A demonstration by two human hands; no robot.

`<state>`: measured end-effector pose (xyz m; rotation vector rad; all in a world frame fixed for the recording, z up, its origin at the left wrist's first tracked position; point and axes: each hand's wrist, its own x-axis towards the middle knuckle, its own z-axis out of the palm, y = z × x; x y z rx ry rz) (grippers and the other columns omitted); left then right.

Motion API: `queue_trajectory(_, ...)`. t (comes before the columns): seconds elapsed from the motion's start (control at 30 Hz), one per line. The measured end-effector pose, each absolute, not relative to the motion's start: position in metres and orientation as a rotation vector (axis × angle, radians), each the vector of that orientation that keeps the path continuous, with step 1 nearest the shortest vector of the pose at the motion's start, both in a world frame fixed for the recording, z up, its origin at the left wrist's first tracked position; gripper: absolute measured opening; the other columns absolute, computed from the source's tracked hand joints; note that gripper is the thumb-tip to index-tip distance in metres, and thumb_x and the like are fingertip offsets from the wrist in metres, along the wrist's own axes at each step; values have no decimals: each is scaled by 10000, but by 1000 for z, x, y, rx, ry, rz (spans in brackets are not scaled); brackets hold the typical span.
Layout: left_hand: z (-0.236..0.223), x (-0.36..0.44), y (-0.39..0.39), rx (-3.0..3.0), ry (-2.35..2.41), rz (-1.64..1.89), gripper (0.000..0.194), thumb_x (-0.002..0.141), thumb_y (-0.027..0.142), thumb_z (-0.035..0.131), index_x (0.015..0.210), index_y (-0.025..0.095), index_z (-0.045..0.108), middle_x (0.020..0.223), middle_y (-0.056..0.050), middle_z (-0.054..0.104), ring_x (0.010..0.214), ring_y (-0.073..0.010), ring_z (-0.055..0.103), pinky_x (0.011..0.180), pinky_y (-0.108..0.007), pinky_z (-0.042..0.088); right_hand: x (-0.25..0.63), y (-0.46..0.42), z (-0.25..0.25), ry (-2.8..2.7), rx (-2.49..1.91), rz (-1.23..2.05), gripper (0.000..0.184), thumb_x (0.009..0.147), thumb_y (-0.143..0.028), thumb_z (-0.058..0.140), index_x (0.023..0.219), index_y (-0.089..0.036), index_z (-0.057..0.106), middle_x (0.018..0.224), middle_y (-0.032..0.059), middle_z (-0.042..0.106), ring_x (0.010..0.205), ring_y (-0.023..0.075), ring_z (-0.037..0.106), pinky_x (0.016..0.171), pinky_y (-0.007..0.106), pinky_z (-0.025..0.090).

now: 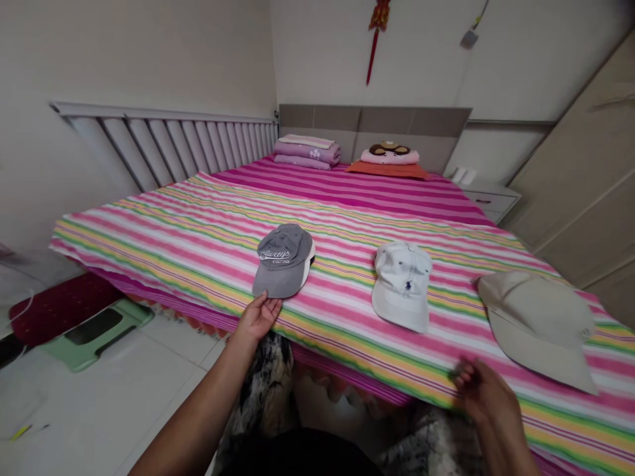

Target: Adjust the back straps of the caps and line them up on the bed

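the left hand point(258, 317) lies open, touching the brim of the grey cap point(284, 259) on the striped bed point(163, 228); the right hand point(483, 393), lower right, is blurred, so its grip cannot be told, near the beige hat point(538, 327).

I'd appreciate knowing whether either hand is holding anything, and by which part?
Apparently nothing: the left hand only touches the brim of the grey cap; the blurred right hand shows no held thing.
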<state>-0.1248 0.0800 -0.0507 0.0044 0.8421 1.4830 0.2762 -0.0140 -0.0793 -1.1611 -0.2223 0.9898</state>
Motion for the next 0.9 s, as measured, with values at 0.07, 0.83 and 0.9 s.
queue_trajectory(0.07,-51,-128,81,1,850,1487,167,801,73,443,677,158,516,611,-18,608,604,-117,600,613,-253,512,262,-13,-79,-245,-1163,993,177,612,-179,620,560,-161,451,414,-72,448,331,40,403,305,136,347)
queue_trajectory(0.83,-14,-122,70,294,413,1588,118,726,59,546,696,167,585,705,-2,689,636,-126,627,624,-249,501,173,-22,-82,-789,-1278,1268,297,632,-417,686,606,-154,549,482,-36,537,396,71,437,409,202,348)
queue_trajectory(0.9,-31,-109,52,372,386,1456,140,635,62,639,715,172,604,740,0,695,667,-140,632,627,-254,499,163,-19,-72,-851,-1195,1430,305,660,-445,661,674,-146,605,579,8,610,493,102,522,495,226,414)
